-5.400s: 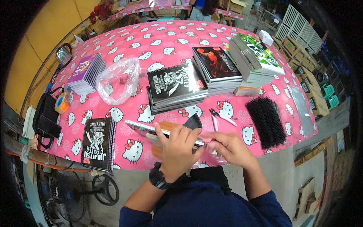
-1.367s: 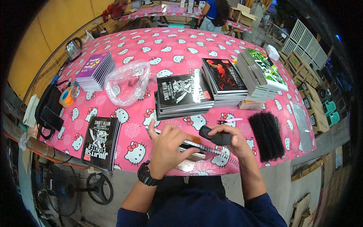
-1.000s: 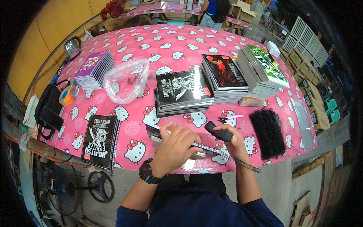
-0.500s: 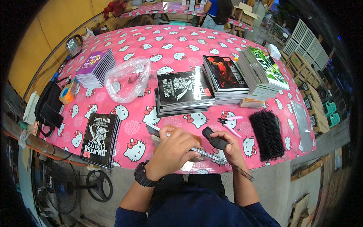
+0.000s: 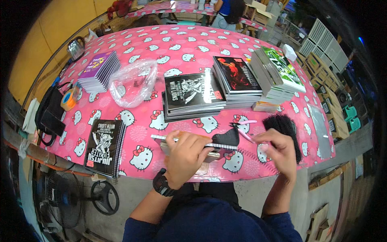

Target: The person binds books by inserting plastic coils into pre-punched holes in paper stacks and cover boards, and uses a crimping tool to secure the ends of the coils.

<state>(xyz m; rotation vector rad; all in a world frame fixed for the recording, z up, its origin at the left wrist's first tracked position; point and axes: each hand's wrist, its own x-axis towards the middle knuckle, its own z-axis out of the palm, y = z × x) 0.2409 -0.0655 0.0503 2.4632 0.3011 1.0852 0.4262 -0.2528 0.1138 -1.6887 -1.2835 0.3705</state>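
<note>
Our left hand (image 5: 187,155) grips a notebook (image 5: 225,147) by the near edge of the pink counter (image 5: 139,135), a dark coil (image 5: 260,159) trailing from its end. Our right hand (image 5: 278,151), half open, meets or nears the pliers (image 5: 244,134); we cannot tell which. Book stacks (image 5: 195,92) stand beyond.

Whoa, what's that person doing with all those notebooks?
The person's left hand is gripping a notebook by its edge, and a thin spiral coil sticks out past the notebook's right end. The right hand is near the pink-handled pliers; I can't tell whether it's touching anything. A bundle of black coils lies partly behind that hand, and a stack of black notebooks sits farther back on the table.
</note>
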